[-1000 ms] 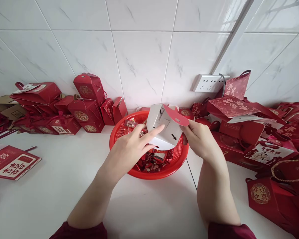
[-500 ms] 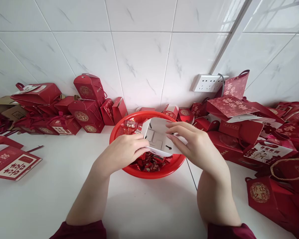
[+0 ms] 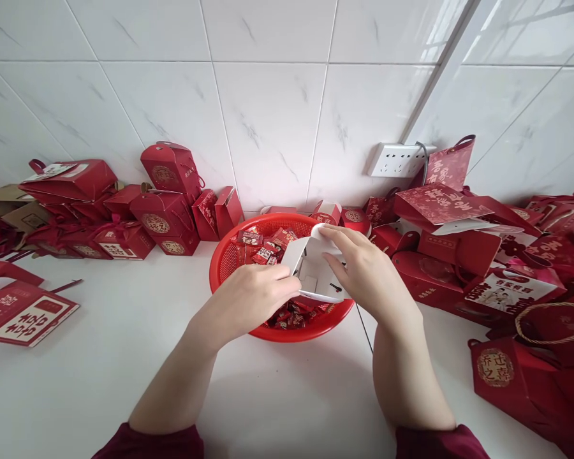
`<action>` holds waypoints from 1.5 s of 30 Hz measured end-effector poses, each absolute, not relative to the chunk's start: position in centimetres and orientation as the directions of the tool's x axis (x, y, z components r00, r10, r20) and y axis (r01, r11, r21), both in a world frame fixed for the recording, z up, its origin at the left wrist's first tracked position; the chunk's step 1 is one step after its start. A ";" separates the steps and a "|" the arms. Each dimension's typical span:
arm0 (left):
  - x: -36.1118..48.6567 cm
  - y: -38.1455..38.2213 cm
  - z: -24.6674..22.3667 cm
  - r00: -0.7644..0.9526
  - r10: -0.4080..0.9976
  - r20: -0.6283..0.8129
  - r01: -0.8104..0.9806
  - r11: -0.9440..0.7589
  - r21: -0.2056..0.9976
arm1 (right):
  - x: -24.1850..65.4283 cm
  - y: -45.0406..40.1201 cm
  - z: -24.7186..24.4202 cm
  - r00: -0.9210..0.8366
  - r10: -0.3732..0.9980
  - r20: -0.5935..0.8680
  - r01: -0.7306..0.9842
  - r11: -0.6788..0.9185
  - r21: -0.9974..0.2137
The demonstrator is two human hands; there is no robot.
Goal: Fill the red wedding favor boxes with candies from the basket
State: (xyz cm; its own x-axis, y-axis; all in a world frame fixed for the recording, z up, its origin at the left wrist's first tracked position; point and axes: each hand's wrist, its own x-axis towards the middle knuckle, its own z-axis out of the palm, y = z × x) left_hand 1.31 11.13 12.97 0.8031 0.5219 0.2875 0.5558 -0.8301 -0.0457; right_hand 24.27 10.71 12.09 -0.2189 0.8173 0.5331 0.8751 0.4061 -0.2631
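A small paper gift box (image 3: 316, 268), its white inside facing up, is held over a red plastic basket (image 3: 219, 255). My left hand (image 3: 251, 296) is closed on the box's left wall. At the opposite side, my right hand (image 3: 363, 268) grips the right wall and a raised flap, fingers curved over the edge. Slots and folded tabs show on the inner bottom of the box; its outer face is mostly hidden. Beneath and behind it, many red-wrapped candies (image 3: 266, 252) lie in the basket.
Red gift boxes (image 3: 162, 217) are stacked along the tiled wall at left. More boxes and bags (image 3: 440, 268) crowd the right side below a white power strip (image 3: 397, 160). A flat red box with white label (image 3: 33, 315) lies on the white countertop (image 3: 124, 319) at far left.
Both hands have moved a little with the box, which sits slightly further right. Its flap and walls stand more upright, and more candies show behind it.
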 end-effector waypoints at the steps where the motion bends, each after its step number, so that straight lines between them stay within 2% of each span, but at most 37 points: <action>1: 1.3 11.1 12.9 0.808 0.507 0.301 0.549 -0.832 -0.073 | 24.3 10.7 12.1 -0.216 0.831 0.513 0.871 0.402 -0.283; 6: 1.7 11.2 12.6 0.810 0.432 0.398 0.540 -0.813 -0.216 | 24.5 10.9 12.0 -0.190 0.877 0.441 0.892 0.342 -0.295; 11: 2.3 11.5 12.6 0.800 0.365 0.476 0.540 -0.784 -0.306 | 24.6 11.1 11.8 -0.012 0.813 0.583 0.944 0.201 -0.260; 15: 2.6 11.5 12.5 0.798 0.330 0.505 0.520 -0.801 -0.298 | 24.6 11.2 11.6 -0.078 0.779 0.622 0.952 0.243 -0.185; 17: 2.7 11.6 12.5 0.750 0.331 0.573 0.550 -0.793 -0.262 | 24.7 11.4 11.4 -0.113 0.781 0.614 0.954 0.258 -0.152; 20: 2.9 11.8 12.6 0.650 0.348 0.675 0.646 -0.721 -0.249 | 24.9 11.7 11.3 -0.074 0.786 0.613 0.974 0.190 -0.126; 23: 2.9 11.9 12.8 0.619 0.380 0.687 0.695 -0.672 -0.255 | 25.1 11.8 11.3 -0.051 0.781 0.622 0.981 0.154 -0.113; 26: 2.9 11.8 12.8 0.604 0.531 0.595 0.742 -0.647 -0.176 | 25.0 11.7 11.4 -0.085 0.756 0.650 0.973 0.204 -0.109; 30: 2.4 12.1 12.6 0.559 0.745 0.363 0.782 -0.620 0.068 | 24.3 11.7 11.4 -0.151 0.734 0.662 0.956 0.279 -0.091; 34: 1.1 12.2 13.0 0.575 0.802 0.163 0.756 -0.597 0.268 | 23.6 11.7 11.1 -0.185 0.722 0.667 0.930 0.348 -0.119; 36: 0.6 11.8 13.6 0.570 0.815 0.108 0.747 -0.568 0.345 | 23.5 11.7 10.9 -0.179 0.726 0.664 0.920 0.362 -0.148; 38: 0.0 11.3 14.4 0.523 0.842 0.131 0.744 -0.526 0.411 | 23.5 11.8 10.8 -0.152 0.744 0.650 0.910 0.362 -0.202; 40: -1.3 11.2 15.1 0.413 0.878 0.241 0.740 -0.478 0.474 | 23.9 11.8 10.7 -0.111 0.759 0.641 0.898 0.354 -0.263; 42: -3.8 12.1 15.4 0.225 0.894 0.389 0.733 -0.418 0.537 | 24.4 11.9 10.7 -0.074 0.757 0.650 0.885 0.350 -0.308; 45: -10.2 15.4 13.8 -0.209 0.805 0.556 0.760 -0.224 0.610 | 25.2 11.7 11.1 -0.030 0.736 0.676 0.874 0.348 -0.340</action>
State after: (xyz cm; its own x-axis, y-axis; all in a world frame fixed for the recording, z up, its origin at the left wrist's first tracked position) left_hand -10.17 15.43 13.75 -0.2089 0.8046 0.5558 0.7599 -0.2242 0.6102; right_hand 25.18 11.71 11.08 -0.0298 0.7363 0.6760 0.8736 0.3478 -0.3403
